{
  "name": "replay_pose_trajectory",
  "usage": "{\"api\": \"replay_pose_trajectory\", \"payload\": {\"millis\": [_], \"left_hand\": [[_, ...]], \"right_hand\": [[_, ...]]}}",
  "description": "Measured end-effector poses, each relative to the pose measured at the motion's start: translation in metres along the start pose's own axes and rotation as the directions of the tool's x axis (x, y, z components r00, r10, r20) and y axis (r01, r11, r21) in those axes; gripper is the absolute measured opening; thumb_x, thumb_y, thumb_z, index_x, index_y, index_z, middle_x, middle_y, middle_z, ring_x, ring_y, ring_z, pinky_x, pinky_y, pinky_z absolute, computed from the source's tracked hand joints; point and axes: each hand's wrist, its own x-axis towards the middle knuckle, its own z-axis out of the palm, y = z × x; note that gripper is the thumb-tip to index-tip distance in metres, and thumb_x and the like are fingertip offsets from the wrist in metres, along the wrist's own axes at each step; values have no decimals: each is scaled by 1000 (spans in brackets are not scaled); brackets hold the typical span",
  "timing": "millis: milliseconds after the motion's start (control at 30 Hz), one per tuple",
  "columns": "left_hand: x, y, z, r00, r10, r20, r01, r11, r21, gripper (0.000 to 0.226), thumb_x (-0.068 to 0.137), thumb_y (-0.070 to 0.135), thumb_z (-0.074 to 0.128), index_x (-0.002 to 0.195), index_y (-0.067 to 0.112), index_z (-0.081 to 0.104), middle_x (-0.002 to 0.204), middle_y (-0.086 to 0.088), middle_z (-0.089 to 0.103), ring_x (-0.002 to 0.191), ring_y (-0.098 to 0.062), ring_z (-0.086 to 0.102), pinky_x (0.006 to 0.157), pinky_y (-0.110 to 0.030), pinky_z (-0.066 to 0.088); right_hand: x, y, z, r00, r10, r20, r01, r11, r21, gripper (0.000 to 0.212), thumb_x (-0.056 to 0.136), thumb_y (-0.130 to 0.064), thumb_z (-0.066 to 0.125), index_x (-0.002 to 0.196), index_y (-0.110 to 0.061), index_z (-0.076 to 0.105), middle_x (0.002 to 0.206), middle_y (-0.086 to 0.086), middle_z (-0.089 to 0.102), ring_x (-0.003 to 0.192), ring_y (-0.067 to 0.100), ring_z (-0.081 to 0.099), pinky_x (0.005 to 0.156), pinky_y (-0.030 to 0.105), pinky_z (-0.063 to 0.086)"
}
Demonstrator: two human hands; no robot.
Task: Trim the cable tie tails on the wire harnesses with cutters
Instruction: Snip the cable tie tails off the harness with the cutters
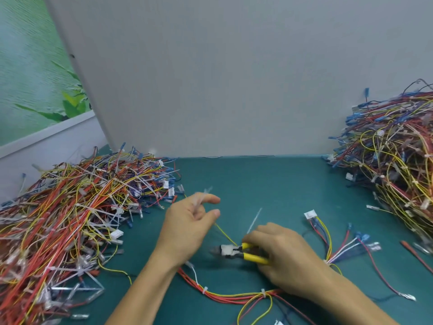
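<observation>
Your right hand (pixel 281 254) grips the cutters (pixel 243 253), left hand (pixel 187 224) pinches a tie tail (pixel 206 192) (blurred); the left pile (pixel 70 219) looks untrimmed.

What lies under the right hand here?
The right hand grips yellow-handled cutters, whose head pokes out leftward. A wire harness on the green table passes beneath the wrist; its covered stretch and the handle ends are hidden.

yellow-handled cutters (pixel 243 252), teal table (pixel 269 184), red, yellow, blue wire piles (pixel 77 219)
</observation>
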Motion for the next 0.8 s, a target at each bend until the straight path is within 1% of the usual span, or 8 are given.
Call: {"api": "replay_pose_trajectory", "payload": {"millis": [67, 133, 233, 300, 367, 533, 667, 800], "left_hand": [[-3, 0, 2, 993, 103, 59, -113, 975, 191, 23, 82, 9, 72, 88, 31, 70, 44, 9, 33, 45, -7, 32, 50, -14, 29], [-7, 3, 7, 974, 188, 125, -217, 934, 285, 19, 81, 9, 72, 94, 23, 74, 47, 14, 45, 45, -4, 38, 51, -8, 29], [-11, 6, 12, 940, 253, 227, -323, 874, 363, 17, 83, 14, 70, 99, 18, 74, 69, 23, 62, 61, 4, 54, 61, -3, 36], [-9, 9, 8, 937, 247, 248, -338, 826, 452, 20, 85, 26, 65, 103, 23, 73, 86, 11, 71, 81, -9, 65, 75, -23, 50], [-5, 12, 3, 942, 228, 246, -327, 790, 519, 29, 84, 40, 54, 103, 26, 71, 93, 7, 72, 91, -19, 65, 78, -35, 52], [-11, 12, 20, 916, 21, 400, -305, 685, 662, 37, 84, 54, 47, 94, 22, 64, 90, -1, 69, 91, -21, 61, 74, -35, 49], [-10, 5, 20, 885, -154, 439, -139, 813, 565, 20, 83, 42, 62, 85, 23, 69, 76, 1, 68, 77, -14, 59, 71, -30, 48], [-9, 2, 15, 890, -162, 427, -18, 922, 386, 14, 83, 27, 69, 70, 22, 68, 54, 7, 52, 51, -3, 42, 53, -19, 33]], "right_hand": [[-1, -1, -1, 999, -47, 3, 47, 999, 10, 26, 81, -26, 48, 103, -31, 62, 93, -9, 58, 90, 15, 49, 74, 27, 39], [-2, -1, -3, 996, -76, 35, 76, 997, 20, 27, 79, -26, 47, 101, -29, 63, 91, -9, 58, 87, 15, 48, 74, 25, 39], [-4, 1, -11, 990, -94, 101, 92, 996, 24, 29, 76, -23, 50, 101, -29, 62, 92, -11, 57, 86, 12, 46, 76, 25, 40], [-6, 3, -16, 985, -103, 138, 102, 995, 17, 30, 75, -23, 51, 102, -30, 60, 94, -13, 56, 88, 9, 44, 78, 25, 40], [-9, 3, -19, 977, -122, 176, 126, 992, -12, 29, 78, -24, 53, 105, -30, 59, 98, -14, 57, 90, 8, 42, 79, 26, 41], [-13, -7, -23, 952, -174, 251, 195, 979, -65, 11, 85, -32, 53, 94, -25, 54, 97, -11, 61, 86, 13, 41, 78, 35, 44], [-13, -8, -28, 947, -142, 288, 160, 986, -37, 9, 85, -30, 55, 92, -25, 54, 101, -10, 62, 90, 13, 41, 79, 34, 43], [-8, -6, -35, 947, -114, 299, 113, 993, 22, 13, 80, -24, 59, 92, -21, 62, 118, -10, 59, 99, 15, 50, 88, 32, 42]]}}
